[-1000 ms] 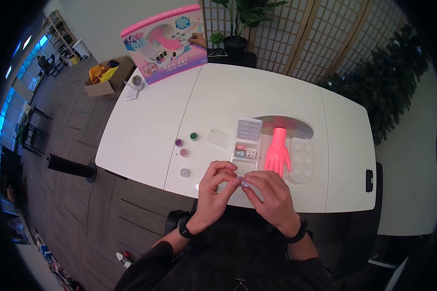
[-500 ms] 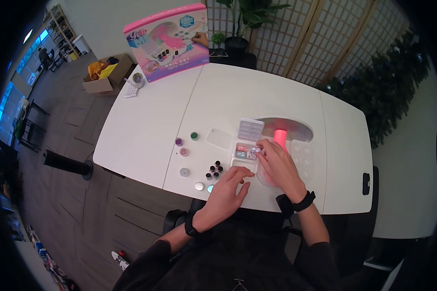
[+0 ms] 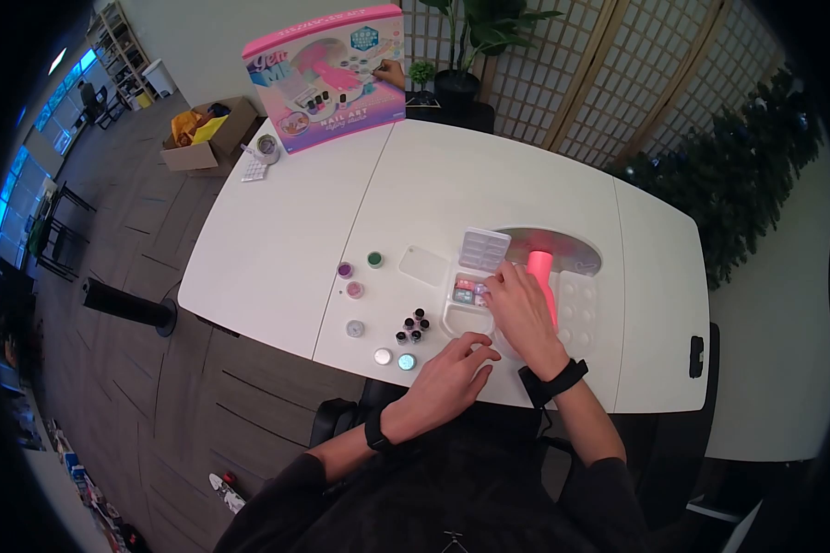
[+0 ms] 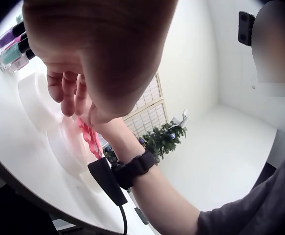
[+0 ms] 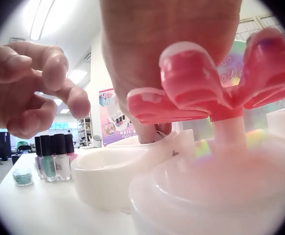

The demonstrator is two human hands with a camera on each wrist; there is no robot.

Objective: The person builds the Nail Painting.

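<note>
In the head view, my right hand (image 3: 523,313) reaches over the pink model hand (image 3: 541,264), fingertips at the small compartments (image 3: 465,297) of the white tray (image 3: 468,321), which hold pink and bluish pieces. The right wrist view shows the fingertips down behind the tray's rim (image 5: 96,178); whether they pinch anything is hidden. My left hand (image 3: 441,387) hovers before the tray, empty, fingers loosely bent and spread, also seen in the right wrist view as a left hand (image 5: 34,88). An open ridged lid (image 3: 484,250) stands behind the compartments.
Black-capped polish bottles (image 3: 417,323) stand left of the tray, with a silver pot (image 3: 383,356) and a teal pot (image 3: 407,361) in front. Farther left are purple (image 3: 345,270), green (image 3: 375,260) and pink (image 3: 355,289) pots. A printed box (image 3: 327,83) stands at the back.
The hands were together, fingertips at a small item, then parted. My right hand has gone to the compartments and stayed there; the left has lowered away, holding nothing.
</note>
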